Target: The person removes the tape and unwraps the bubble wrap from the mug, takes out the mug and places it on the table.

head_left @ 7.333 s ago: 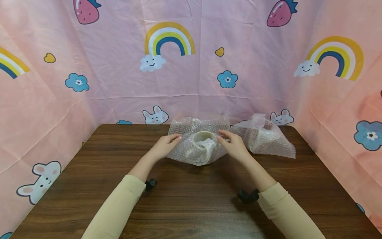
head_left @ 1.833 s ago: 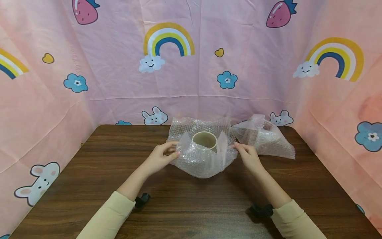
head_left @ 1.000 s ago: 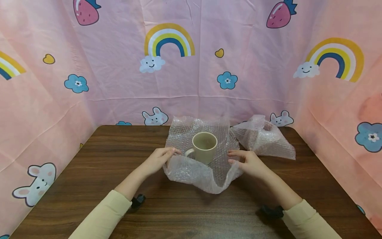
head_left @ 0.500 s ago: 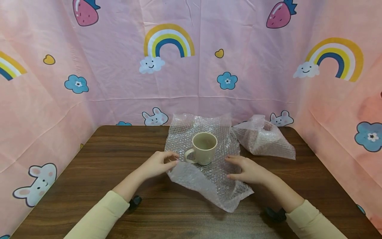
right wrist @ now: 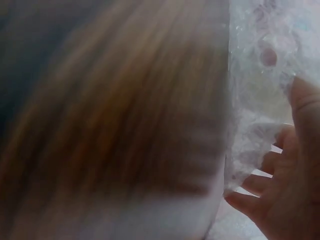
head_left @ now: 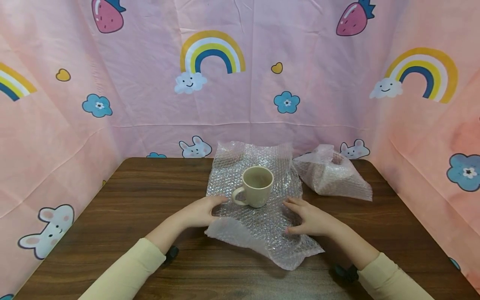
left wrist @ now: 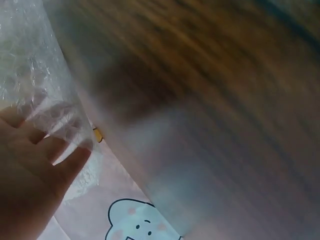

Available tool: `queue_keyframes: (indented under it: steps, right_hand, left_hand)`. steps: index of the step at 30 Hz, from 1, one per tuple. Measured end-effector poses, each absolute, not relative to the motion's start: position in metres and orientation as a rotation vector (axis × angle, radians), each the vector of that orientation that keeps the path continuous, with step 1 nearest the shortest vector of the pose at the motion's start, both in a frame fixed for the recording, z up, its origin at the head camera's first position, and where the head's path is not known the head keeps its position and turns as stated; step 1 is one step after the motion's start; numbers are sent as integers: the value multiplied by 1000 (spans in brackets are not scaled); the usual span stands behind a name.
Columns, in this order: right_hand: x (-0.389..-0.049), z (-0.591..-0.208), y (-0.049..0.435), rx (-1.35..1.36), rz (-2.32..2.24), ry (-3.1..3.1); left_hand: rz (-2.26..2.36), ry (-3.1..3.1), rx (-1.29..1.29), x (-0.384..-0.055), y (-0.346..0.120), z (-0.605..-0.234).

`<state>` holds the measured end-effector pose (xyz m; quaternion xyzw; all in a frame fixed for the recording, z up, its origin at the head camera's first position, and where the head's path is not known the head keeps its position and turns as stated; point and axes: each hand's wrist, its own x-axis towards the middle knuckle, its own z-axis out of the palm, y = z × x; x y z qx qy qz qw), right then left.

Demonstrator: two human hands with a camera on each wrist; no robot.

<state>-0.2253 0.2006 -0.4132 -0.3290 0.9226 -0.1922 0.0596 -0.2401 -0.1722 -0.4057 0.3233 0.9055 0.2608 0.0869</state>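
Observation:
A cream mug (head_left: 258, 192) stands upright on an unfolded sheet of bubble wrap (head_left: 268, 235), its handle toward the left. The sheet's near edge curls up a little at the front left. At the left edge of the wrap, my left hand (head_left: 199, 213) has its fingers loosely extended, touching the film. My right hand (head_left: 316, 218) lies over the right side of the sheet, thumb and fingers spread apart, with no grip on the mug. In the left wrist view the fingers (left wrist: 75, 159) lie against the wrap; the right wrist view shows the thumb (right wrist: 304, 97) over it.
To the back right sits a second bubble-wrapped bundle (head_left: 333, 177), close beside the sheet. All of it rests on a dark wooden table (head_left: 157, 179), with a patterned pink cloth (head_left: 240, 100) hanging behind and at both sides.
Bubble wrap first bundled round the mug has been pulled toward me and laid down, exposing the whole mug. Both hands have moved nearer and released the film; the other bundle stayed put.

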Motion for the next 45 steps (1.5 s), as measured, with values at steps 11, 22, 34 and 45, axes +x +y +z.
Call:
queue_keyframes:
  steps: [11,22,34,45]
  right_hand:
    - [-227,-416,199,-898,-566,2704]
    - [-230,-414,198,-915,-488,2648]
    - [-235,-410,197,-894,-438,2618]
    - [-240,-409,197,-860,-398,2589]
  left_hand:
    - [435,2691,980,-239,-165,-410]
    - [288,2611,856,-236,-158,-402]
    - [284,2547,762,-238,-153,-402]
    - [285,2529,738,-242,-151,-403]
